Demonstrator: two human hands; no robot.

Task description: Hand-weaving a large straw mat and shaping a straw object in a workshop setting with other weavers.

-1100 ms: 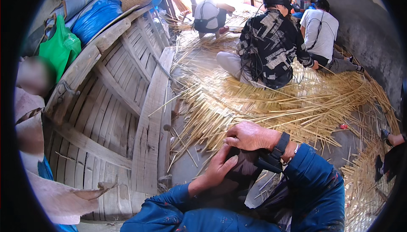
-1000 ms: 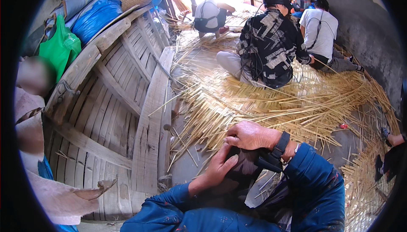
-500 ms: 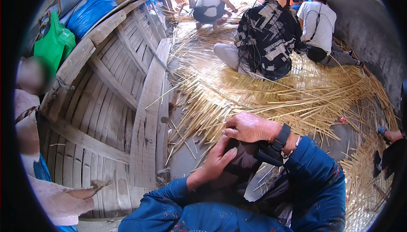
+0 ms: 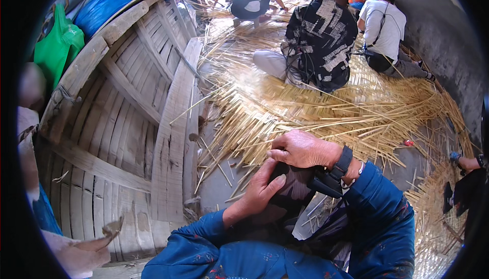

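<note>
My left hand (image 4: 261, 188) lies against the side of my raised knee (image 4: 293, 190), which is in dark cloth, with its thumb pointing up. My right hand (image 4: 304, 149) bends over the top of the same knee, its curled fingers meeting the fingertips of the left. Both hands are closed round the knee, and I see no tool or straw in them. Some fingers are hidden behind the knee and the other hand. A black watch-like band (image 4: 341, 163) circles my right wrist, with a black box-shaped device (image 4: 326, 183) beside it.
Beyond my knee spreads a woven mat (image 4: 326, 108) with loose straw-coloured strips. Three people sit or squat around it, the nearest in a black patterned shirt (image 4: 323, 39). A slatted wooden frame (image 4: 122, 141) leans at left beside a green bag (image 4: 58, 44). Another person's hand (image 4: 466, 163) shows at right.
The view has shifted a little, so the wooden frame and green bag appear further left. My hands keep the same hold on the knee.
</note>
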